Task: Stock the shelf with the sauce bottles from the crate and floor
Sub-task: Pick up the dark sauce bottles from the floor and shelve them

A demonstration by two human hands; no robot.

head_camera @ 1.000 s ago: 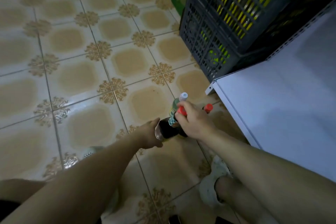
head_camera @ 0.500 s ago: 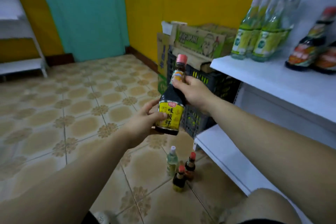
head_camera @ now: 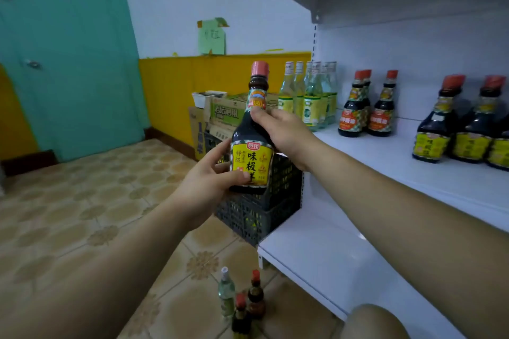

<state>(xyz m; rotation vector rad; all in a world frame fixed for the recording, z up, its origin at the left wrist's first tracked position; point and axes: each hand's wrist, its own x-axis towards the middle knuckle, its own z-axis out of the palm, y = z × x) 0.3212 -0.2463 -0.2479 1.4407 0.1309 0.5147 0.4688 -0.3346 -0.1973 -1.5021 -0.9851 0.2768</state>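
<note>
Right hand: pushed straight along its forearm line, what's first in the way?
The right hand grips the dark sauce bottle by the neck. Past that, the line runs left, away from the shelf, toward the cardboard boxes. It looks free until those, though depth is unclear.

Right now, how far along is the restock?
Done: clear bottles, orange-label bottles and yellow-label bottles stand on the middle shelf. In hand: left hand and right hand grip another dark sauce bottle, not yet shelved. Left: three floor bottles; the crate contents are unclear.
</note>
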